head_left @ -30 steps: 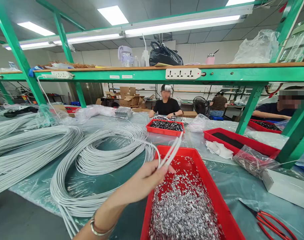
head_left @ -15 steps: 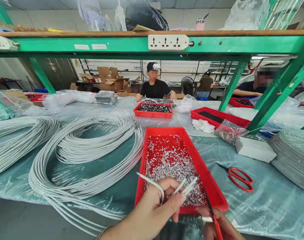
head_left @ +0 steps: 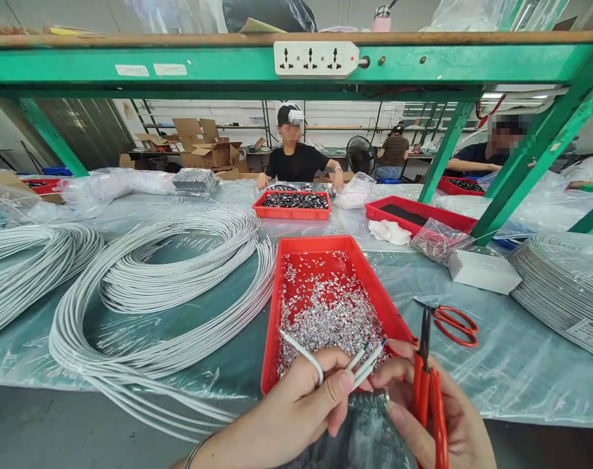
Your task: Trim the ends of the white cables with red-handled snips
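My left hand (head_left: 316,397) is closed on several white cable ends (head_left: 367,368); one curved end sticks out to the left above the thumb, and the others point up and right. Beside it, my right hand (head_left: 437,404) holds red-handled pliers (head_left: 426,384), their dark jaws pointing up. Its thumb and fingers reach towards the cable tips, and whether they touch them is unclear. Both hands are over the near end of a red tray (head_left: 271,312) with many small silvery scraps (head_left: 335,312). Coils of white cable (head_left: 76,326) lie at the left.
Red-handled scissors (head_left: 455,326) lie right of the tray, near a white box (head_left: 484,270). Further back are a red tray of dark parts (head_left: 291,213) and a long red tray (head_left: 465,223). A green shelf beam (head_left: 203,71) crosses above. A person (head_left: 296,156) sits opposite.
My right hand has risen from the tray's near edge towards the cable tips, and the pliers now stand more upright. The view has shifted slightly. My left hand keeps its hold.
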Tool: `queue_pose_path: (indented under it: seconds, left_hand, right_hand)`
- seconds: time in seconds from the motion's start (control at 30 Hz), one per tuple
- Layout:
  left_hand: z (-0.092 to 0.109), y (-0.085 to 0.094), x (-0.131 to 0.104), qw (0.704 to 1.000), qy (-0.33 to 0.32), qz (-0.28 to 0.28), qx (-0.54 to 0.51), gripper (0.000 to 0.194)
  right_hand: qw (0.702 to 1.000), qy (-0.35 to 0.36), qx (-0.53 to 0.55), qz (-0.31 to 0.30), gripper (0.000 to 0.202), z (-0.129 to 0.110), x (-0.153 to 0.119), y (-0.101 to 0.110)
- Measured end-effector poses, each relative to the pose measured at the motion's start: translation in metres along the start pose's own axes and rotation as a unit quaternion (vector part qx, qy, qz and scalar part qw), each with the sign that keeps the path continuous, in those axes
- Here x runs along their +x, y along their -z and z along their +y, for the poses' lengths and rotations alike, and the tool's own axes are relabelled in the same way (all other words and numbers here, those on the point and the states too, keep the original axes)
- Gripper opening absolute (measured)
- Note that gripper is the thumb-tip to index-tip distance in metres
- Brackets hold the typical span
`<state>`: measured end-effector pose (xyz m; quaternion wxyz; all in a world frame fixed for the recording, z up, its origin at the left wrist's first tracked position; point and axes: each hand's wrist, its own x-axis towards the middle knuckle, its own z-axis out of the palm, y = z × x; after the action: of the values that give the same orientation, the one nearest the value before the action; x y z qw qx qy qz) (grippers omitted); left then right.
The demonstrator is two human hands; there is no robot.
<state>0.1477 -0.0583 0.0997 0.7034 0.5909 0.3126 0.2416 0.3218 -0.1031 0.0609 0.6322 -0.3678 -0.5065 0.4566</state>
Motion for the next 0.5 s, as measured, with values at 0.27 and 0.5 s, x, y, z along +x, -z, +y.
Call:
queue_pose_path:
  seconds: [0.27, 0.5]
  left_hand:
    - [-0.001, -0.004, -0.002, 0.998, 0.007, 0.005, 0.067, 0.027]
    - [-0.002, -0.006, 0.009, 0.998, -0.017, 0.012, 0.061, 0.019]
  right_hand:
    - [0.995, -0.026, 0.037, 0.094, 0.034, -0.009, 0.01, -0.019]
    - [0.993, -0.02, 0.001, 0.115, 0.034, -0.009, 0.011, -0.013]
